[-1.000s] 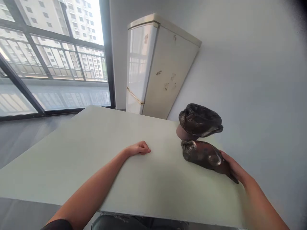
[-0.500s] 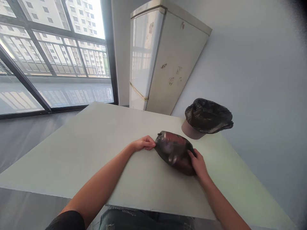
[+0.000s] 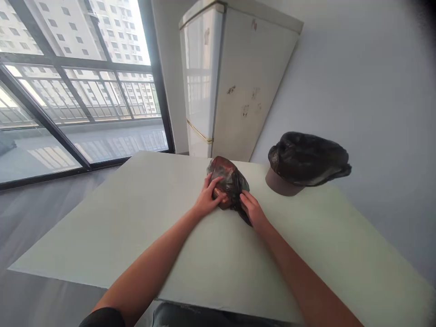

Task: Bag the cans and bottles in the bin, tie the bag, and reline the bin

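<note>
A thin black plastic bag point(image 3: 225, 171), bunched around something reddish that shows through the film, rests on the pale table point(image 3: 163, 190). What is inside cannot be made out clearly. My left hand point(image 3: 206, 198) grips the bag's left and near side, thumb and fingers apart around it. On the right, my right hand point(image 3: 254, 210) has its fingers closed on the gathered plastic, and a dark loose end of the bag hangs below those fingers.
A brownish bin point(image 3: 283, 184) with a black liner point(image 3: 311, 156) folded over its rim stands at the table's back right, by the wall. Behind the table is a worn white refrigerator point(image 3: 255, 81). Glass sliding doors point(image 3: 85, 109) are at the left.
The bag has turned and moved slightly left and away from me, now more bunched. My left hand has gone from pinching its left end to gripping its side; my right hand has moved left with it.
</note>
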Motion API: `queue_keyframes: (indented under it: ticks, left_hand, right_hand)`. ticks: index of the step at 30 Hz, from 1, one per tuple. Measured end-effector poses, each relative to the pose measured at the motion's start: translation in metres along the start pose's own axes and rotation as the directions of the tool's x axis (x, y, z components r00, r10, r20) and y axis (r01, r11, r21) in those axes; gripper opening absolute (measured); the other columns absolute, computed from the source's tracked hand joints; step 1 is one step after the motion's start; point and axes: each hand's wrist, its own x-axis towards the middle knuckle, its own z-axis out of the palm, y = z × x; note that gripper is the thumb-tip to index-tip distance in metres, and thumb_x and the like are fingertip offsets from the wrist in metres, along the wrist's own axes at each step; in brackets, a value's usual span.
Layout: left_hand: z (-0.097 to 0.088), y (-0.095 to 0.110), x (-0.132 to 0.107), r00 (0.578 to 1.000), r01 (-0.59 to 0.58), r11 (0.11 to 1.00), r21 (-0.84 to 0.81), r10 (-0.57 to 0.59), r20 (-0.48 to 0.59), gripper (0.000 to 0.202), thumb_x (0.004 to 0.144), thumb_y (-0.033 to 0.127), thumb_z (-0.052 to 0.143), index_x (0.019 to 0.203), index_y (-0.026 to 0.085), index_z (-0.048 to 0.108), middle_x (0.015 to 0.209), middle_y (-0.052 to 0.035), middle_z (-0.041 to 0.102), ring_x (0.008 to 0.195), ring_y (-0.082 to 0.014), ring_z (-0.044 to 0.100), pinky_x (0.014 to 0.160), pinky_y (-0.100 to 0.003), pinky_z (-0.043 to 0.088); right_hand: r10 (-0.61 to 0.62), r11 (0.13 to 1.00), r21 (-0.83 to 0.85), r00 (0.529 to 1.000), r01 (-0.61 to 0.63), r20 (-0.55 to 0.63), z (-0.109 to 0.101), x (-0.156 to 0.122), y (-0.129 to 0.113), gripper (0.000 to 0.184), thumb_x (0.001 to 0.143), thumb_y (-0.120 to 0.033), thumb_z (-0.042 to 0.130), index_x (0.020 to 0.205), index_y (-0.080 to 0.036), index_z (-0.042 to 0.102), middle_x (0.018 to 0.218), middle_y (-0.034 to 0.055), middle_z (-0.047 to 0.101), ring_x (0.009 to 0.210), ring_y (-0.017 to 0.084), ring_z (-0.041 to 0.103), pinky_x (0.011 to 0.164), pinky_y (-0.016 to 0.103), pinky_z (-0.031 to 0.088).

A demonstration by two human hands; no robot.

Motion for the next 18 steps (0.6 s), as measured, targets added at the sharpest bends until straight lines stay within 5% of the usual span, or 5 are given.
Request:
queue_keyframes:
  ticks: [5, 8, 12, 18]
  left_hand:
    - [-0.003, 0.011, 0.001, 0.968, 0.003, 0.982, 0.190, 0.045, -0.246, 0.030, 0.106, 0.029, 0.048, 0.126, 0.023, 0.070, 0.156, -0.0146, 0.047, 0.147, -0.0297, 0.046, 0.122, -0.053, 0.039]
    - [0.000, 0.025, -0.002, 0.971, -0.154, 0.940, 0.304, 0.201, -0.131, 0.025, 0.104, 0.033, 0.055, 0.118, 0.026, 0.074, 0.140, -0.0112, 0.063, 0.132, -0.0288, 0.057, 0.118, -0.053, 0.040]
    - [0.011, 0.034, -0.005, 0.940, -0.341, 0.873, 0.350, 0.325, 0.104, 0.037, 0.098, 0.039, 0.067, 0.132, 0.026, 0.069, 0.125, -0.0099, 0.073, 0.115, -0.0285, 0.063, 0.112, -0.051, 0.040]
    - [0.014, 0.026, 0.000, 0.936, -0.337, 0.856, 0.391, 0.350, 0.040, 0.018, 0.105, 0.029, 0.058, 0.112, 0.023, 0.073, 0.098, -0.0048, 0.077, 0.091, -0.0215, 0.065, 0.095, -0.044, 0.041]
  right_hand:
    - [0.065, 0.998, -0.028, 0.994, -0.063, 0.086, -0.021, 0.007, -0.003, 0.037, 0.080, -0.043, 0.071, 0.107, -0.018, 0.077, 0.087, 0.0060, 0.076, 0.074, 0.021, 0.067, 0.074, 0.038, 0.057]
    - [-0.032, 0.999, 0.026, 0.994, 0.030, 0.102, -0.023, 0.009, -0.006, 0.032, 0.081, -0.037, 0.070, 0.105, -0.018, 0.079, 0.088, 0.0044, 0.074, 0.073, 0.018, 0.065, 0.076, 0.035, 0.055]
    - [-0.138, 0.970, 0.220, 0.981, 0.107, 0.134, -0.020, 0.006, -0.012, 0.030, 0.085, -0.036, 0.075, 0.111, -0.021, 0.078, 0.097, 0.0042, 0.073, 0.089, 0.019, 0.066, 0.089, 0.035, 0.053]
    - [-0.148, 0.962, 0.236, 0.988, 0.136, 0.036, -0.021, 0.007, -0.013, 0.025, 0.083, -0.039, 0.082, 0.101, -0.022, 0.077, 0.082, 0.0005, 0.064, 0.075, 0.016, 0.056, 0.074, 0.031, 0.048]
